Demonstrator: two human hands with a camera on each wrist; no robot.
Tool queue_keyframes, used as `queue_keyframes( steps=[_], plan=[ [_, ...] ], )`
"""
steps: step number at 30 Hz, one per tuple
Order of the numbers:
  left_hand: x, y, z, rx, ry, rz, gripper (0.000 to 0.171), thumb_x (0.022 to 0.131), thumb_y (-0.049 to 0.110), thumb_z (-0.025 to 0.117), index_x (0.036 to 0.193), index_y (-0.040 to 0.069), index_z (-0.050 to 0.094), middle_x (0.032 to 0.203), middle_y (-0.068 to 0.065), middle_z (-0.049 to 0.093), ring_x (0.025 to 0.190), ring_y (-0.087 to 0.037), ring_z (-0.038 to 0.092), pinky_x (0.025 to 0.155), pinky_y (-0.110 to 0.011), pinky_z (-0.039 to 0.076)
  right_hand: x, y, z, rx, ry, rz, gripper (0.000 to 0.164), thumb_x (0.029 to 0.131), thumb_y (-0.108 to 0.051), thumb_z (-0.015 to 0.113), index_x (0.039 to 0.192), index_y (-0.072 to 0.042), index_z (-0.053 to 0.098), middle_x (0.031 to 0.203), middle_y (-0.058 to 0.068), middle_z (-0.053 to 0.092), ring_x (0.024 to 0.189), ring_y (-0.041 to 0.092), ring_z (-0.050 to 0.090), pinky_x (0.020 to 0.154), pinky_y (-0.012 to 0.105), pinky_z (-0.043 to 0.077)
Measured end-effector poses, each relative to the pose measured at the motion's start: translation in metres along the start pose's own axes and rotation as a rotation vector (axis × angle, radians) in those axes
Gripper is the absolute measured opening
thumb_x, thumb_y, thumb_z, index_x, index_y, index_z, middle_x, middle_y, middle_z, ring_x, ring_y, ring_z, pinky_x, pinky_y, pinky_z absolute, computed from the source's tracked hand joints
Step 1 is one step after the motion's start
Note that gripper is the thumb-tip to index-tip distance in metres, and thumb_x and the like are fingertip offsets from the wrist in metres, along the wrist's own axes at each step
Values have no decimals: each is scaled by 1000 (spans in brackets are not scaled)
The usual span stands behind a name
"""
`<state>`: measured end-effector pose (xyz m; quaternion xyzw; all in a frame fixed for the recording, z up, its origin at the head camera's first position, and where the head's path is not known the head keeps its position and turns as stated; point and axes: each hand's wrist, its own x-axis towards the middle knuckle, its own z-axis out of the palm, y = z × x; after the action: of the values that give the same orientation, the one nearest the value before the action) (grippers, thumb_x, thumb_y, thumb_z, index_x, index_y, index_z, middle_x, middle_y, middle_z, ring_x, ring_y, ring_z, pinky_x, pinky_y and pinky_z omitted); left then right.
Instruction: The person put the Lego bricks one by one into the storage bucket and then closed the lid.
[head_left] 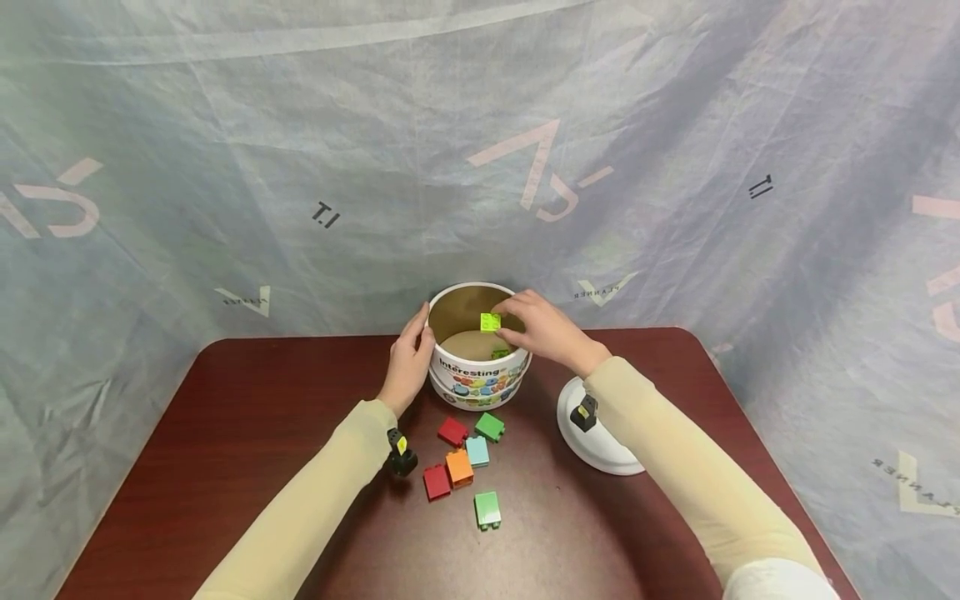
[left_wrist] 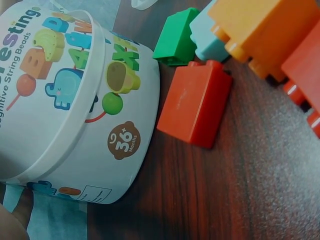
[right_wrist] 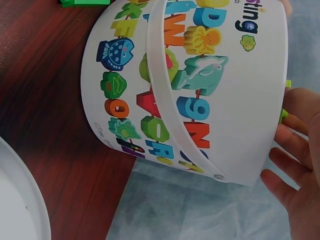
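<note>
A round white bucket (head_left: pixel 480 385) with printed letters and animals stands open at the back of the table. My left hand (head_left: pixel 409 362) lies against its left side, fingers extended along the wall near the rim. Over the bucket's mouth, my right hand (head_left: pixel 546 330) pinches a lime-green building block (head_left: pixel 490 322) between thumb and fingers. Another green block (head_left: pixel 501 354) shows inside, low by the near right wall. In the right wrist view the right hand (right_wrist: pixel 300 150) is at the rim, with the pinched block mostly hidden behind it.
In front of the bucket lie red blocks (head_left: pixel 453 431), green blocks (head_left: pixel 487 508), a light blue block (head_left: pixel 477 451) and an orange block (head_left: pixel 460 468). The white lid (head_left: pixel 600 437) rests on the right, partly under the right forearm. A grey curtain (head_left: pixel 420 167) hangs behind the table.
</note>
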<state>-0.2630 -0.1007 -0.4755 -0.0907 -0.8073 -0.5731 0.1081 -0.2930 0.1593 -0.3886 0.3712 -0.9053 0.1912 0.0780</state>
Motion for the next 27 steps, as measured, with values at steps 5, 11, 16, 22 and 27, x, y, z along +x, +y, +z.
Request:
queue_keyframes(
  steps=[5,11,16,22,27],
  plan=[
    [-1,2,-1,5,-8,-4,53,111,20,45,164,15,37,168,-2,35,155,-19,30,125,-43,29,4,2,2,3,-1,11,32,97,-20,75,123,-2,72,122,12,71,119,31,58,107,45,48],
    [0,2,-1,0,-7,-10,53,111,17,46,164,15,37,168,-3,35,155,-21,31,125,-44,30,8,3,4,7,-7,15,32,97,-20,75,124,-2,71,124,14,70,120,32,58,107,45,47],
    [0,4,-2,7,-1,-7,53,111,17,45,163,15,37,168,-2,35,155,-19,31,125,-42,30,10,4,4,-2,1,10,32,97,-20,75,124,-2,71,123,12,71,118,32,58,107,44,47],
    [0,5,-2,1,3,3,53,111,16,46,163,13,38,168,-3,35,155,-21,31,125,-44,30,11,5,5,-4,-4,26,33,97,-20,75,125,-1,71,123,13,70,118,31,58,107,45,47],
    [-1,3,-2,-3,-5,-4,53,111,20,45,163,14,37,168,-3,35,155,-21,31,125,-44,30,9,4,6,-9,-10,23,34,97,-20,75,125,-1,71,123,13,71,117,31,58,106,45,47]
  ],
)
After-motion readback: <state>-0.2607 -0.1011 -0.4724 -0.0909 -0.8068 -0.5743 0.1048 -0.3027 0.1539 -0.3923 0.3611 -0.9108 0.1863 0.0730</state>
